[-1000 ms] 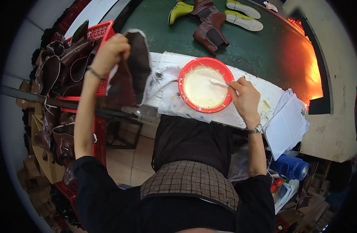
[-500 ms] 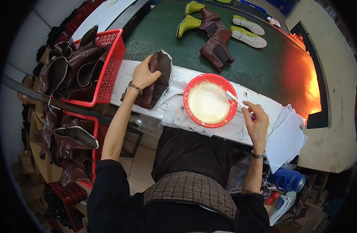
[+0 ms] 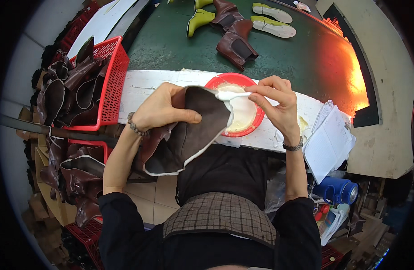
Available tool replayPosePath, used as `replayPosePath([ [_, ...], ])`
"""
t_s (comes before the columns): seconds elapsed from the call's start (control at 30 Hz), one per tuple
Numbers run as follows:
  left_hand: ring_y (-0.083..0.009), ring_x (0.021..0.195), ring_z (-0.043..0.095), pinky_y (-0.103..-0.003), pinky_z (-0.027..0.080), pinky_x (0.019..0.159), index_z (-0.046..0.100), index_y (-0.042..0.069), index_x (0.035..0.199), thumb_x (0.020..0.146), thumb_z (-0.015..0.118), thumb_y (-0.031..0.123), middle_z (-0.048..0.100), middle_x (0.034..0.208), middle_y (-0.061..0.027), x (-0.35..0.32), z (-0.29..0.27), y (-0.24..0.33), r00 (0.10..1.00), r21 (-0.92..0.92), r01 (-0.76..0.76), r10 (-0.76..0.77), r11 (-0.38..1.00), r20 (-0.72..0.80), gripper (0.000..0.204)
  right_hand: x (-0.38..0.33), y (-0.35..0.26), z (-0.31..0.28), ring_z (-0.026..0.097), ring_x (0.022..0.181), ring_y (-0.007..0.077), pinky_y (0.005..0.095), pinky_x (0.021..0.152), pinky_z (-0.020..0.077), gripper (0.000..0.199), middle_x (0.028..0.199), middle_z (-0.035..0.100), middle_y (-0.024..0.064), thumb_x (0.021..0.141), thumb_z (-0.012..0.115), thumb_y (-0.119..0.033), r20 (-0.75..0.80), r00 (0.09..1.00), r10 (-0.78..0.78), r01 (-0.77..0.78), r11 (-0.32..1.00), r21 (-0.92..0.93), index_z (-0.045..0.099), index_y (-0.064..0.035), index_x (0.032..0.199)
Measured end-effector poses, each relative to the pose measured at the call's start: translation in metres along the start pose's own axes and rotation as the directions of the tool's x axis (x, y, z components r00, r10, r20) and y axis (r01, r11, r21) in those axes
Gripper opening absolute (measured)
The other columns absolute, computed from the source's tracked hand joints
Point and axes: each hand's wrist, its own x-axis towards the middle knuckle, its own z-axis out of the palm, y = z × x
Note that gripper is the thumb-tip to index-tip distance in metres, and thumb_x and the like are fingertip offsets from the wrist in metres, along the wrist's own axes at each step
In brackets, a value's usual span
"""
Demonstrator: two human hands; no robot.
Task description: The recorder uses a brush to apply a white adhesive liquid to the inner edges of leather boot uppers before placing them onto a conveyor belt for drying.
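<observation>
A dark brown leather boot upper [image 3: 201, 123] is gripped by its side in my left hand [image 3: 159, 111], thumb lying over the inner face. White paste lines its rim. My right hand [image 3: 279, 101] pinches the thin handle of a small white brush [image 3: 236, 96]. Its paste-coated head touches the upper's edge at the top right. Just behind, partly covered by the upper and brush, stands a red bowl [image 3: 219, 81] holding creamy white paste [image 3: 244, 112].
Brown boots on yellow-green forms [image 3: 236, 42] and pale-soled yellow-green forms [image 3: 273, 27] lie on the green surface [image 3: 171, 49]. Red baskets [image 3: 114, 85] of leather uppers stand left. To the right are papers [image 3: 328, 144], a blue flask [image 3: 336, 191] and an orange-glowing opening [image 3: 358, 90].
My left hand has lifted the upper off the white board and brought it right and nearer, its inside now showing. My right hand has moved the brush up and left onto the edge.
</observation>
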Motion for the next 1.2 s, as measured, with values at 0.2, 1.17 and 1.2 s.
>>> replayPosePath([
  [0.2, -0.0096, 0.084, 0.069, -0.027, 0.057, 0.076, 0.073, -0.006, 0.110, 0.082, 0.081, 0.002, 0.076, 0.097, -0.0060, -0.009, 0.006, 0.010, 0.917, -0.144, -0.171, 0.105, 0.975, -0.384, 0.030, -0.017, -0.006, 0.023, 0.058, 0.081, 0.0133, 0.0318, 0.082, 0.0355, 0.016, 0.087, 0.067, -0.0017, 0.082, 0.084, -0.017, -0.138, 0.983, 0.122, -0.116, 0.992, 0.051, 0.082, -0.0140, 0.098],
  [1.17, -0.0518, 0.135, 0.044, -0.057, 0.045, 0.108, 0.005, 0.026, 0.167, 0.055, 0.095, 0.029, 0.035, 0.156, -0.0254, -0.006, -0.028, -0.141, 0.920, 0.725, 0.107, 0.208, 0.680, -0.331, 0.144, -0.070, 0.019, 0.003, 0.065, 0.068, 0.0259, 0.0362, 0.063, 0.0496, 0.017, 0.083, 0.068, 0.0113, 0.089, 0.077, -0.019, -0.044, 0.848, 0.528, -0.526, 0.829, -0.191, 0.079, -0.0061, 0.099],
  [1.2, -0.0524, 0.134, 0.044, -0.057, 0.047, 0.108, 0.005, 0.026, 0.167, 0.057, 0.091, 0.021, 0.035, 0.156, -0.0255, -0.006, -0.029, -0.141, 0.934, 0.744, 0.110, 0.188, 0.659, -0.305, 0.140, -0.077, 0.023, 0.003, 0.065, 0.068, 0.0250, 0.0357, 0.062, 0.0490, 0.016, 0.082, 0.068, 0.0120, 0.089, 0.077, -0.018, -0.051, 0.843, 0.536, -0.535, 0.823, -0.191, 0.079, -0.0059, 0.099],
])
